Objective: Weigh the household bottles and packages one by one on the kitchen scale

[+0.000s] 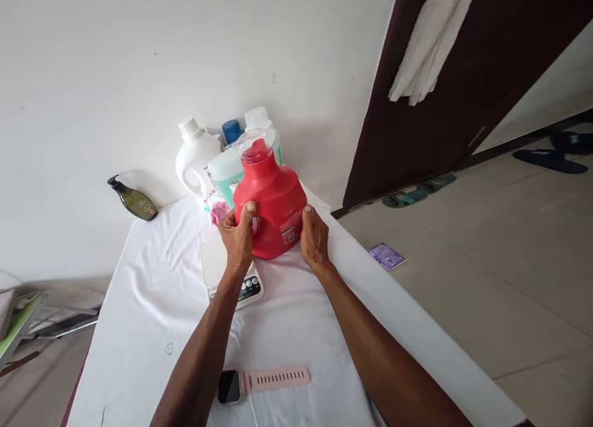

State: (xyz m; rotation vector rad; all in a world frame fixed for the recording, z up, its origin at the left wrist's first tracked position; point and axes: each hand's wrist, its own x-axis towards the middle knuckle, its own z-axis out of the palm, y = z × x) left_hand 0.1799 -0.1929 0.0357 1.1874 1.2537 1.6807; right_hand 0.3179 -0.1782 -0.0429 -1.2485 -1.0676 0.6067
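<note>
A big red laundry detergent bottle (274,201) with a clear cap is held between my two hands over the white-clothed table. On its left side my left hand (238,234) is closed, thumb on the front, fingers mostly hidden. My right hand (315,236) presses the opposite side, its thumb near the bottle's shoulder and its fingers curled. Partly covered by my left hand and forearm is a white kitchen scale (214,263) with dark button panel. Closer to me lies a smartwatch with a pink strap (278,378).
Behind the red bottle stand a white handled bottle (197,155), a bottle of green liquid (226,170) and a blue cap (231,130). A dark green pump bottle (134,198) is at the table's back left. Slippers (407,197) and a purple packet (388,256) lie on the floor.
</note>
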